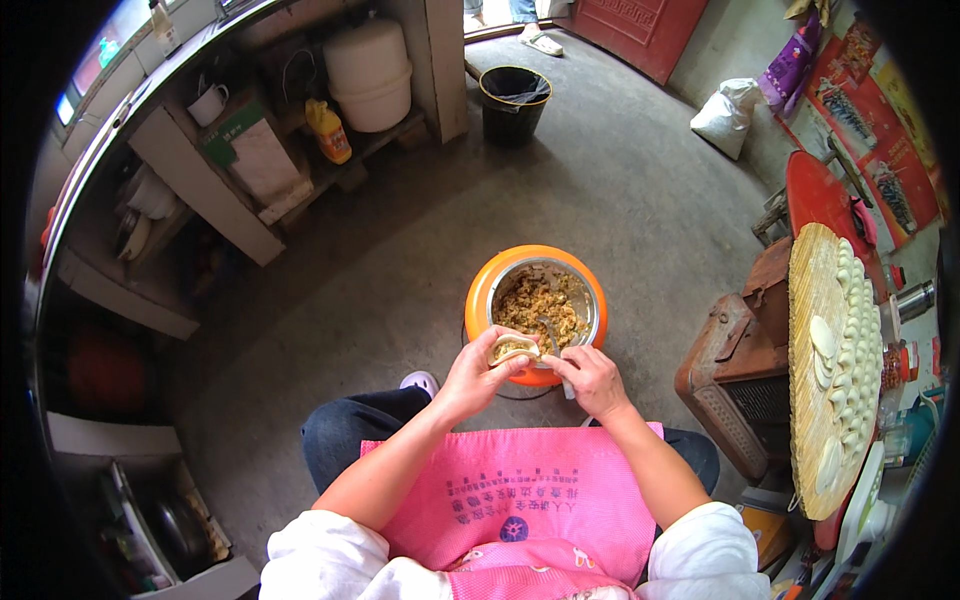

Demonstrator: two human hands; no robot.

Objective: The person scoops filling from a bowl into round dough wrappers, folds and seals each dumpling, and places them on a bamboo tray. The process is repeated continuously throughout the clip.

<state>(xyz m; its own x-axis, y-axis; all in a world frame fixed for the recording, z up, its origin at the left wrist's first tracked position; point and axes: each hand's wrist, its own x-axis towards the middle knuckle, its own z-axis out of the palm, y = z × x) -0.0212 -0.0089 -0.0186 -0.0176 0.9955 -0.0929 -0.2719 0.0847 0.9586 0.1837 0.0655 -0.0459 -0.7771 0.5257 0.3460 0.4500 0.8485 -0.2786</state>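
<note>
My left hand [480, 375] holds a round dough wrapper [514, 349], partly folded up around some filling, above the near edge of a metal bowl. My right hand [594, 379] grips a metal spoon [568, 386], its thumb and forefinger close to the wrapper's right end. Chopped filling [541, 300] lies in the metal bowl [598, 319], which sits within an orange round stand [480, 289]. To the right, a round woven tray [806, 375] bears rows of shaped dumplings [859, 337] and several flat wrappers [823, 337].
A rusty metal stove [724, 375] stands right of the bowl, beside the tray. Farther off are a black bin [515, 112], a white sack [726, 112] and a person's foot [541, 41] at the doorway. Shelves with a yellow bottle [328, 131] line the left. A pink apron [517, 480] covers my lap.
</note>
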